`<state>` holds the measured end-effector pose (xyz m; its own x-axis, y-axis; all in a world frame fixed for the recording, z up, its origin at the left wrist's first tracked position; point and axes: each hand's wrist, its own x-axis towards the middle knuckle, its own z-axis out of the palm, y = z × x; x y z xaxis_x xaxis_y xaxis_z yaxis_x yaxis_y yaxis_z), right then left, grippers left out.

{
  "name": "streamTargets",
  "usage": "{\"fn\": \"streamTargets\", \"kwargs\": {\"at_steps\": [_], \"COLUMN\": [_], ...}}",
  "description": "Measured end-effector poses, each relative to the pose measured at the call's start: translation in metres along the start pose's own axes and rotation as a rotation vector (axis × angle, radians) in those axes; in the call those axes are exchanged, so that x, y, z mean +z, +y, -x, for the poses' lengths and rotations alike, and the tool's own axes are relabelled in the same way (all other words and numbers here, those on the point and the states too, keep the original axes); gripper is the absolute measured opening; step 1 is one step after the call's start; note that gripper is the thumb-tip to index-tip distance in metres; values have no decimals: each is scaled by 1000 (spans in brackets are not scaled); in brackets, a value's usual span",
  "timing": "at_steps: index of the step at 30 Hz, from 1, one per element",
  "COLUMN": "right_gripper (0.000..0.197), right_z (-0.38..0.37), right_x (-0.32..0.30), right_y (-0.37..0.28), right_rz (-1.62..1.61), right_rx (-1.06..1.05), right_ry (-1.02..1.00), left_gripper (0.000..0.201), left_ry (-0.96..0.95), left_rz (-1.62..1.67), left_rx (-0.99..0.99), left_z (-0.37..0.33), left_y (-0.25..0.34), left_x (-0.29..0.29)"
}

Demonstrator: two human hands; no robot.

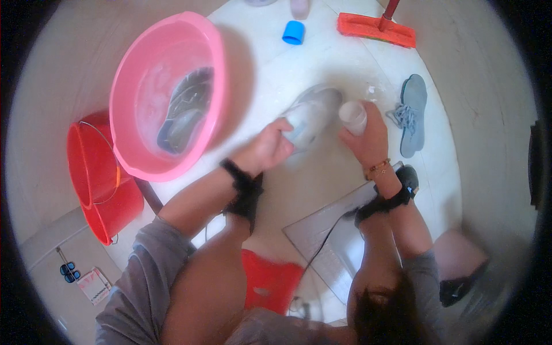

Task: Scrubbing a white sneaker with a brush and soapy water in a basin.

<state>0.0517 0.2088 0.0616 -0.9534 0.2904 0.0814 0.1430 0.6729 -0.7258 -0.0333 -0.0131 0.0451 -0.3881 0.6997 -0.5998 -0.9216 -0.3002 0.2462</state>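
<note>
My left hand (269,148) is closed on the near end of a light grey shoe (322,106), which is blurred. Close to the shoe's right side, my right hand (371,138) grips a white cup-like container (352,114) with its round mouth facing up toward me. I cannot make out what is inside that container. A second, dark grey shoe (191,103) lies in soapy water in the pink basin (123,103), left of my hands. Beyond the shoe, a small blue cup or cap (294,33) lies on its side on the floor.
A red bucket (95,167) stands left of the basin. Grey insoles (415,95) with bundled laces (406,117) lie at right. An orange-red floor brush (376,30) is at the far wall. Below me are a red stool (267,282) and a square panel (339,230).
</note>
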Motion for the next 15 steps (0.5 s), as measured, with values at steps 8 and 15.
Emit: {"fn": "streamTargets", "kwargs": {"at_steps": [8,15], "right_gripper": [63,67], "right_z": [-34,-26], "right_x": [2,6], "right_y": [-10,-16], "right_rz": [91,48], "right_rx": [-122,-72], "right_ry": [-136,-140], "left_gripper": [62,39], "left_ry": [300,373], "left_rz": [-289,-1110], "left_rx": [73,79], "left_z": [-6,-21], "left_y": [-30,-68], "left_x": [11,-25]}}
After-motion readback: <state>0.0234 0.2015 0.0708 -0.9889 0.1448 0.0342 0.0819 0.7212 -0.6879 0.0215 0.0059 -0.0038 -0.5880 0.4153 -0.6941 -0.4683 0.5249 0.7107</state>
